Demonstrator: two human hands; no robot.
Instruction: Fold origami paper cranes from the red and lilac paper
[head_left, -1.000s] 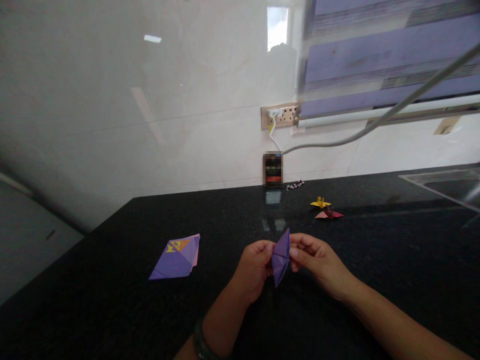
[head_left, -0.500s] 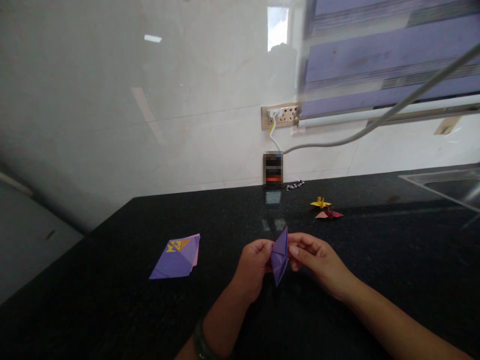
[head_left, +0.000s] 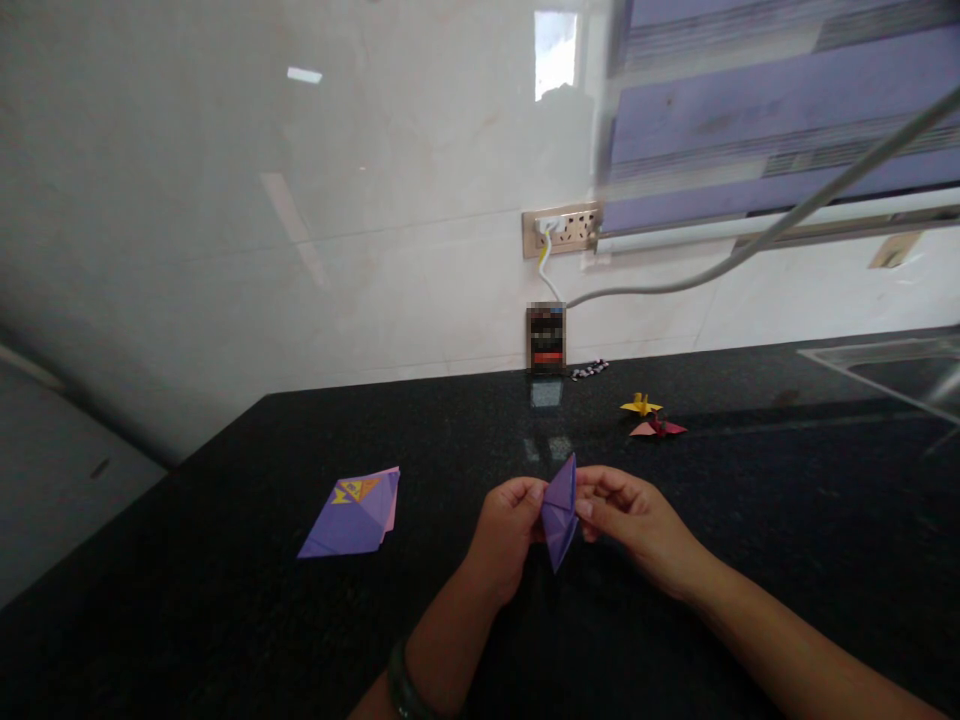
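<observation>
A folded piece of purple origami paper [head_left: 559, 510] is held upright between my two hands, just over the black countertop. On its left side my left hand [head_left: 510, 525] pinches it, the thumb lying against the near face. My right hand [head_left: 634, 520] grips its right edge between thumb and curled fingers. The paper has creases and pointed ends at top and bottom. Parts of the fingertips behind it are hidden. A bangle [head_left: 405, 680] circles my left wrist.
Purple and pink paper sheets [head_left: 352, 520] lie on the counter to the left. A yellow paper crane [head_left: 641, 405] and a red-pink one [head_left: 660, 428] sit further back. A phone-like device [head_left: 547, 340] leans on the wall below a socket [head_left: 562, 232]; a sink [head_left: 892, 370] is right.
The right thumb has shifted very slightly at the paper's right edge. Otherwise both hands and the paper keep nearly the same position.
</observation>
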